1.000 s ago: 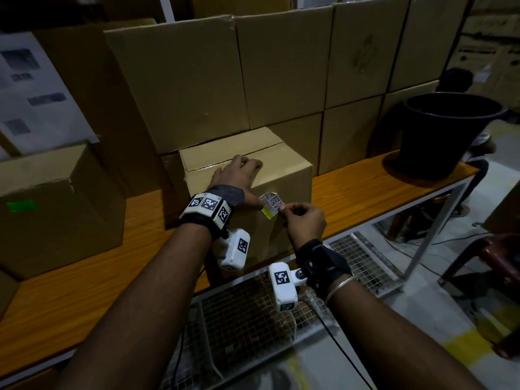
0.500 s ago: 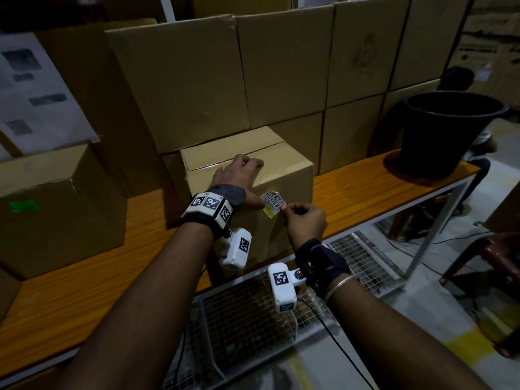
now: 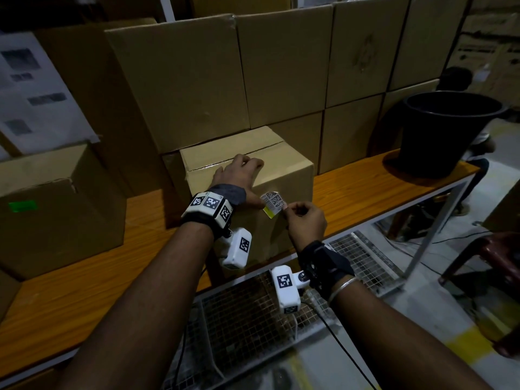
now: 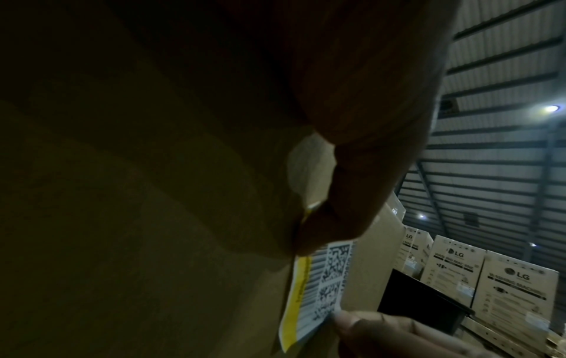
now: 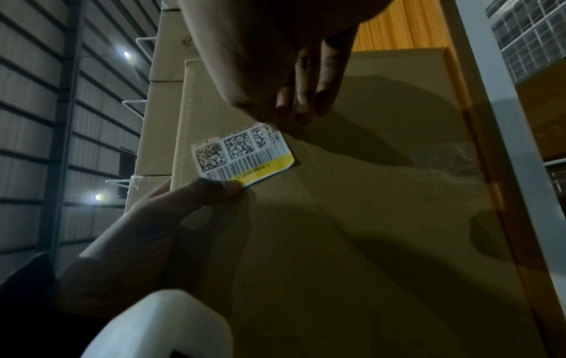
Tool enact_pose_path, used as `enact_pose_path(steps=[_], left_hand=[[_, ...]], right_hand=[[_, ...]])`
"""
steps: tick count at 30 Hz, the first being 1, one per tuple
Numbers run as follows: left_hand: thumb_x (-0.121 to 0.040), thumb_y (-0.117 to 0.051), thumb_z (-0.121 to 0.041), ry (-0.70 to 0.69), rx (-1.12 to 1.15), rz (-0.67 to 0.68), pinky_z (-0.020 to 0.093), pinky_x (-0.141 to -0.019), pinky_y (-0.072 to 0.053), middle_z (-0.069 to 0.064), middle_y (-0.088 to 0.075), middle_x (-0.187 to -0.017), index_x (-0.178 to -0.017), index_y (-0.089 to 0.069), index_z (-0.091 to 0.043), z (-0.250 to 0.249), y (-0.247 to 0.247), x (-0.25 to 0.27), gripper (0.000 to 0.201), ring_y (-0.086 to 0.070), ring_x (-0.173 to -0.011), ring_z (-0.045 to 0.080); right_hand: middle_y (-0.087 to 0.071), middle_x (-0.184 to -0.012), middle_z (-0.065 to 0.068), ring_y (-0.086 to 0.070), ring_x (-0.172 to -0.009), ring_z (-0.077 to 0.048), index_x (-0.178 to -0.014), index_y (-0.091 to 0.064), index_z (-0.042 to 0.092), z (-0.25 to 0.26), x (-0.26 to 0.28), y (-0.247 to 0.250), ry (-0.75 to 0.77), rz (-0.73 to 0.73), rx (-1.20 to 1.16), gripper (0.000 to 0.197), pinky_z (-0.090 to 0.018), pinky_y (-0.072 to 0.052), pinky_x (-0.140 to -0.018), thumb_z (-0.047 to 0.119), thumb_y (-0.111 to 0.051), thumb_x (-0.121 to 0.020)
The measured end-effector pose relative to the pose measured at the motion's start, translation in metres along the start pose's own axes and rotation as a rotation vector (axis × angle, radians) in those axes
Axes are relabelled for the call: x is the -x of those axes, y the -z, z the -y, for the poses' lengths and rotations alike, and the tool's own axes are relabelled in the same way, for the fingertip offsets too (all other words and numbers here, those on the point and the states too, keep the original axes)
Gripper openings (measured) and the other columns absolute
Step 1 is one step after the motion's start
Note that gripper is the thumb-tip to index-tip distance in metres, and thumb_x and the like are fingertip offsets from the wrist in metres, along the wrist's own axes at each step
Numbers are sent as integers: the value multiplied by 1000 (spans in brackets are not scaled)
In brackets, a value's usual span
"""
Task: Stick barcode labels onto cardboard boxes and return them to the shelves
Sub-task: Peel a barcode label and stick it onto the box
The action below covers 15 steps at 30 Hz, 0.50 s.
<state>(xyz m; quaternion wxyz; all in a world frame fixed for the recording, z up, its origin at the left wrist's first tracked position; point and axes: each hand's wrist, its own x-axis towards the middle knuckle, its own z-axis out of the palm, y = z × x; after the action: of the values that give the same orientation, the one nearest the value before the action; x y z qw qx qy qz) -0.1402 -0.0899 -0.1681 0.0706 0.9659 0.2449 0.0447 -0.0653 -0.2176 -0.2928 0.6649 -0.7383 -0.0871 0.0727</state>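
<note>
A closed cardboard box [image 3: 284,175] stands on the wooden shelf [image 3: 365,190]. My left hand [image 3: 242,178] lies over its top front edge with the fingers on the lid. Its thumb [image 5: 214,191] presses one end of the barcode label [image 3: 272,203] against the box's front face [image 5: 367,218]. The label [image 5: 242,155] is white with a yellow strip, and my right hand [image 3: 287,211] pinches its other end. In the left wrist view the label [image 4: 318,288] runs down the box face from my thumb [image 4: 337,218] to a right fingertip [image 4: 352,324].
Larger cardboard boxes [image 3: 197,80] are stacked behind. Another box with a green sticker [image 3: 56,206] sits at the left. A black bucket [image 3: 450,130] stands at the shelf's right end, with a person [image 3: 455,80] behind it. Wire mesh baskets [image 3: 253,319] lie below the shelf edge.
</note>
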Motion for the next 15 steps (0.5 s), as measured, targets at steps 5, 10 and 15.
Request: enact_pose_path(steps=[5,10,15], left_hand=[[-59,-88,-44,-2,2,0,53,-110,-34,4,-33,-147,-146,-33,-29,0,0,0,103,-40,-131,29],[-59,-88,-43,0,6,-2,54,-110,-34,4,-32,-147,-146,-33,-30,0,0,0,103,-40,-131,30],[-59,-88,-44,-4,3,-6,53,-109,-36,4,-32,-147,-145,-34,-30,0,-1,1,103,-41,-130,30]], right_hand=[[-72,-87,5,-70,-87,-16,-87,-72,22,-3,-1,6,-28,16,-41,10,-45,-62,-76,27,-80,-82],[-72,-85,5,-70,-86,-16,-76,-67,30,3,-1,5,-4,36,-37,16,-45,-62,-75,25,-80,-83],[-71,-83,5,-69,-85,-17,-73,-65,30,3,-4,7,12,32,-14,19,-47,-62,-78,24,-78,-86]])
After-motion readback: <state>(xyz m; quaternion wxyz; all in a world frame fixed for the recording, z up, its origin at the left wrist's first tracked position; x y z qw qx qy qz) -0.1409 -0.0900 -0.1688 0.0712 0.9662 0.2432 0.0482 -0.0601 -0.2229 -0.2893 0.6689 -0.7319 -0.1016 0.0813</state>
